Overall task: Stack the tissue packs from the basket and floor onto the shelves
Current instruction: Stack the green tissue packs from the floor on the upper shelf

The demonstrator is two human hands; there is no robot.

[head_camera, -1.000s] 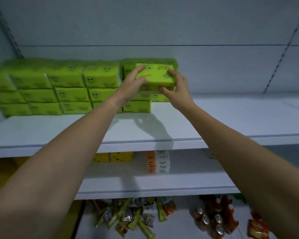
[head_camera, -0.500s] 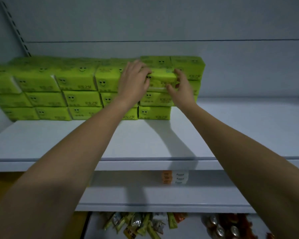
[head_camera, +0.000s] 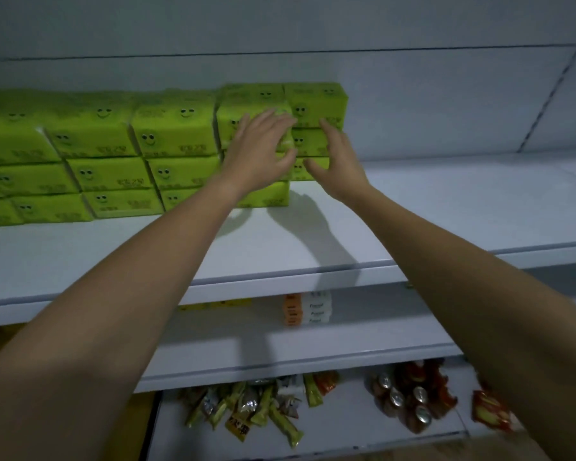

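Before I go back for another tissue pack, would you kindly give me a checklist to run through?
1. Left hand free: ok, fingers straight, no grip on anything.
2. Right hand free: ok, fingers spread, holding nothing.
3. Top pack behind the left hand sits level: cannot tell, the hand covers most of it.
4. Stack upright: ok, the visible columns stand straight.
5. Room on the shelf right of the stack: ok, bare surface there.
6. Packs left in the basket: cannot tell, it is out of view.
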